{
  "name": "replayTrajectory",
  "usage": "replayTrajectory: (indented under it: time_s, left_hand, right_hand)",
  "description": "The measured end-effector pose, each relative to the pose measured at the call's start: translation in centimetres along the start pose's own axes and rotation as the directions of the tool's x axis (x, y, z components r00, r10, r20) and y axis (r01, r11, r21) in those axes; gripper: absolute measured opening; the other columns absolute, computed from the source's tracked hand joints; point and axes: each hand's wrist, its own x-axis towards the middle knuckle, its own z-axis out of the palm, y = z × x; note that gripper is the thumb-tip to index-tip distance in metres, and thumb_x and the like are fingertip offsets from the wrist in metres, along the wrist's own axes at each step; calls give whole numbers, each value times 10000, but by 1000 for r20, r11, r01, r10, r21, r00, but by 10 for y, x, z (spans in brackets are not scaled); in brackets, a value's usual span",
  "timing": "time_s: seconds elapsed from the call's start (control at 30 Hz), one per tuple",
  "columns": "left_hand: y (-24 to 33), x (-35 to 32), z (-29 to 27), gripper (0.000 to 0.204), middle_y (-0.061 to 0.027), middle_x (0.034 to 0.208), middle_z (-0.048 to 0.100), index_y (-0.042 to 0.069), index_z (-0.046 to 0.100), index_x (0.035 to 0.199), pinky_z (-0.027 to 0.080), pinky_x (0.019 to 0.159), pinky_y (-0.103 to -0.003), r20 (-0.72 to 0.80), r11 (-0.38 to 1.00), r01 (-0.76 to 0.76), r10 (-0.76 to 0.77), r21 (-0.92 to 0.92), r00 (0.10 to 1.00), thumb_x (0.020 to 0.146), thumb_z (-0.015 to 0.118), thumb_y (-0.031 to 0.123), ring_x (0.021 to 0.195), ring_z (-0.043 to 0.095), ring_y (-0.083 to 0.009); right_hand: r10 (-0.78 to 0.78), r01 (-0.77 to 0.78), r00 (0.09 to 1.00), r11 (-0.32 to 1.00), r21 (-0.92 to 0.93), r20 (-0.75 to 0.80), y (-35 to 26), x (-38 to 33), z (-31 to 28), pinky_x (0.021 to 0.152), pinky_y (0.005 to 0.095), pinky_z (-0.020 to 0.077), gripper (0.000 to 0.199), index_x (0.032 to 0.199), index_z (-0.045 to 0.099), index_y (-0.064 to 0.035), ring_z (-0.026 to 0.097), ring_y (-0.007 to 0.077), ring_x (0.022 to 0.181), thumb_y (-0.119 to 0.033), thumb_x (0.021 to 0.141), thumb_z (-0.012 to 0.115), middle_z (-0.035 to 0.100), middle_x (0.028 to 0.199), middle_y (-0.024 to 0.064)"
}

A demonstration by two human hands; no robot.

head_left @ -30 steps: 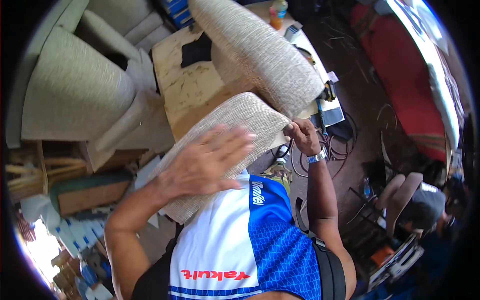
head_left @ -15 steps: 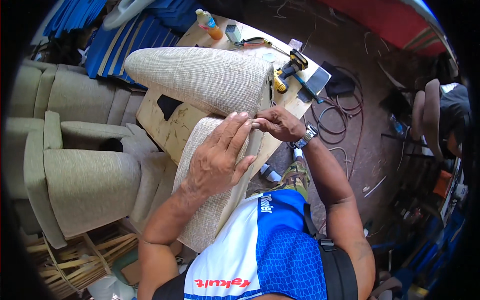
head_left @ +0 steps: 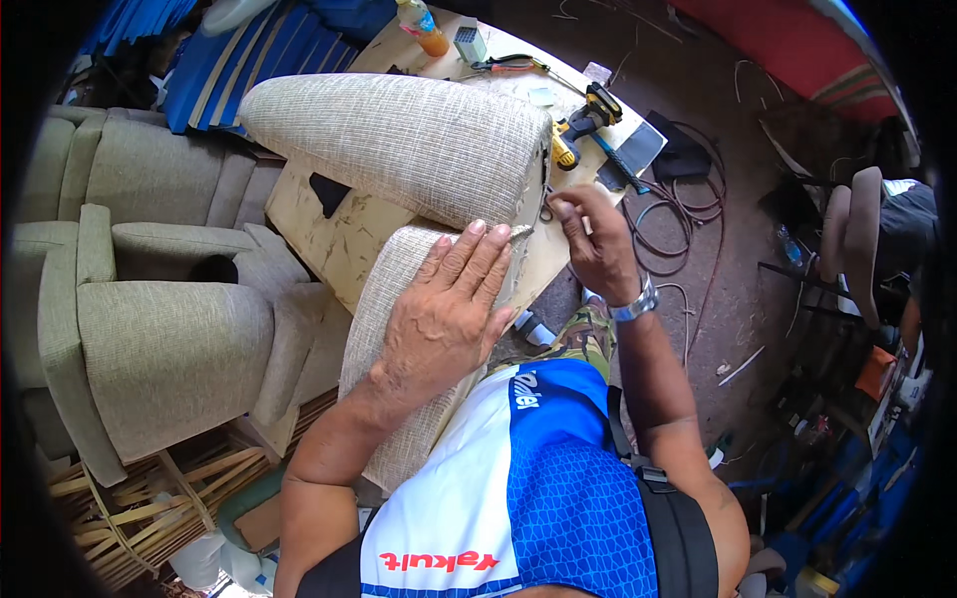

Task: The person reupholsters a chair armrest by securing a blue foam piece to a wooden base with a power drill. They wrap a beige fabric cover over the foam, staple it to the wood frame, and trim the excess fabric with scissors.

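A beige woven upholstered piece with two padded parts lies on the work table. My left hand [head_left: 444, 304] rests flat on its nearer padded part [head_left: 384, 284], fingers stretched out and close together, fingertips by the fabric's edge. Beyond it, the long rounded padded part [head_left: 399, 140] tapers to the left. My right hand [head_left: 603, 244] is held just right of the seam between them, apart from the fabric, its fingers curled. Beside its fingertips shows a small dark ring-shaped thing [head_left: 546, 212]; whether my fingers hold it is unclear.
On the wooden table [head_left: 299, 234] lie a yellow-black cordless drill [head_left: 588, 120], a blue-handled tool [head_left: 618, 161], pliers [head_left: 508, 64] and a bottle of orange liquid [head_left: 424, 30]. A coiled hose [head_left: 688, 214] lies on the floor at right. Beige armchairs [head_left: 174, 349] stand at left.
My right hand has drawn away from the fabric edge to the right, with its fingers curled. My left hand stays on the padded part. The view has shifted slightly.
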Motion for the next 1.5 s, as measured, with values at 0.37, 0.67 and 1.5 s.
replayTrajectory:
  time_s: [0.37,0.67,1.5]
  left_hand:
    - [-4,-7,8,602,-166,1507,500,-34,522,1419,335,1194,-466,-102,998,-10,5,-54,995,898,684,220,1442,430,-320]
    - [-21,-15,8,575,-205,1450,550,-5,524,1427,382,1164,-436,-223,893,-54,-53,-448,973,929,677,237,1373,511,-339]
    - [-23,-12,7,631,-242,1491,477,-9,487,1439,289,1192,-551,-141,934,331,-349,-138,926,1003,586,436,1455,384,-402]
  right_hand:
    - [377,-234,864,888,397,-334,-52,-6,85,640,334,488,236,1024,572,-13,607,209,696,-224,1084,484,630,819,103]
    - [245,-222,914,969,107,-322,-31,10,81,588,393,482,384,993,557,-1,643,226,661,-350,1103,441,670,744,136]
    - [257,-197,930,952,234,-264,7,14,85,591,321,406,339,927,531,-44,467,115,649,-303,1117,424,537,715,27]
